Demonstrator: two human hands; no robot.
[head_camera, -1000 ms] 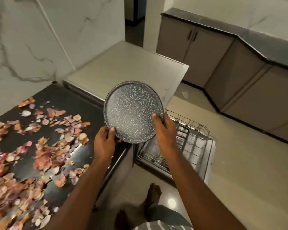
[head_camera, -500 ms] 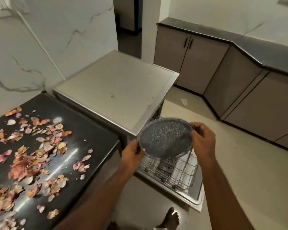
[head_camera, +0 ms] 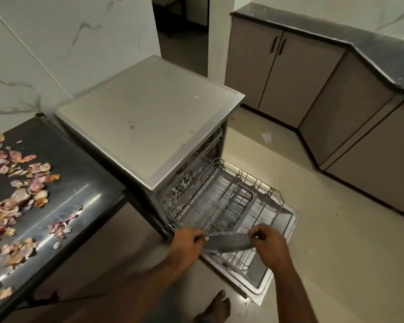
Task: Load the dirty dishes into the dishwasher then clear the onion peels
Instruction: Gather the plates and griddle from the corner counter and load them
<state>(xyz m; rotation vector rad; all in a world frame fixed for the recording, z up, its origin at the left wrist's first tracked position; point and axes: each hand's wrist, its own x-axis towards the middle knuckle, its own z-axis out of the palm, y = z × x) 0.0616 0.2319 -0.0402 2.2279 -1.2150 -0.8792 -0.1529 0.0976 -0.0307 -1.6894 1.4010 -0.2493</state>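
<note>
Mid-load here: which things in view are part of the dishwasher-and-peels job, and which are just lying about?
Part of the job:
- speckled plate, held at its edges by left hand and right hand
- lower rack, pulled out over the open dishwasher door
- onion peels on the black counter

Just lying about:
- paper scrap on the floor
- wall cabinets

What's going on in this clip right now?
A person holds a speckled grey plate by its rim, left hand on one side, right hand on the other, just above the pulled-out lower rack of the open dishwasher. The plate is not yet in the rack. Onion peels lie scattered on the black countertop.
</note>
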